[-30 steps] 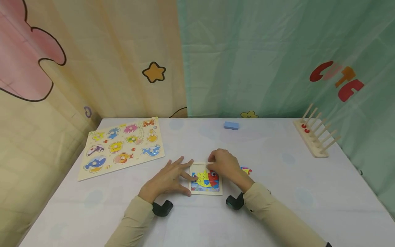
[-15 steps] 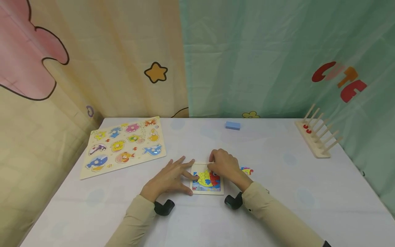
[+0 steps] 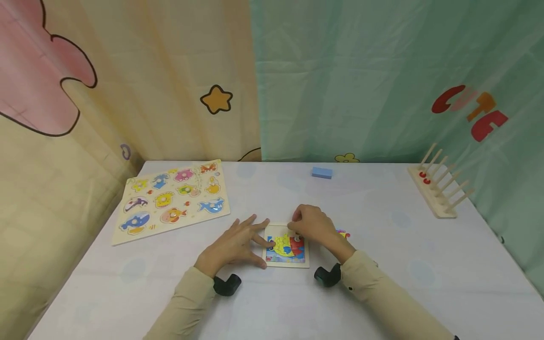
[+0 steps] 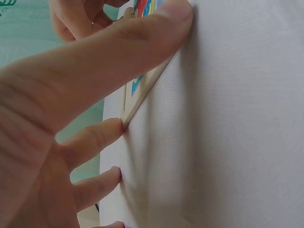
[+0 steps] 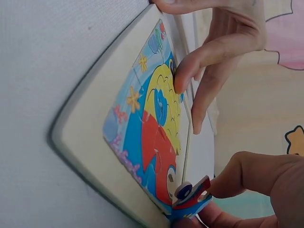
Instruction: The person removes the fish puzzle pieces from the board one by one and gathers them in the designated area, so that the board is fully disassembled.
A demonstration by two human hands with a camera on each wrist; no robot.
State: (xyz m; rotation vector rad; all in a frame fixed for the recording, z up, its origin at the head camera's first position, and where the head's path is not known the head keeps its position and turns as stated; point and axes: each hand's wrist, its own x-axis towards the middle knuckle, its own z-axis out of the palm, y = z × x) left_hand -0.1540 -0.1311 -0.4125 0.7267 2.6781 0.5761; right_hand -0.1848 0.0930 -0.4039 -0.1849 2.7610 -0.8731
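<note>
A small wooden-framed jigsaw puzzle (image 3: 286, 259) of a yellow and red fish lies flat on the white table. My left hand (image 3: 235, 245) has its fingers spread at the left side of it; one fingertip rests on the fish picture, and the thumb (image 4: 175, 19) is at the frame's edge. My right hand (image 3: 314, 224) is over the far right corner. Between its thumb and fingers it pinches a jigsaw piece (image 5: 190, 202), blue and red with a dark eye-like spot. The piece stands tilted up at the picture's edge. In the head view the right hand hides it.
Another loose colourful piece (image 3: 342, 233) lies right of the puzzle, partly behind the right wrist. A large animal peg puzzle board (image 3: 195, 215) is at the back left. A blue block (image 3: 321, 173) sits at the back, and a wooden peg rack (image 3: 433, 198) with red beads at the right.
The right hand has shifted slightly to the right over the corner. The left hand keeps its place on the puzzle. The whole head view has drifted a little.
</note>
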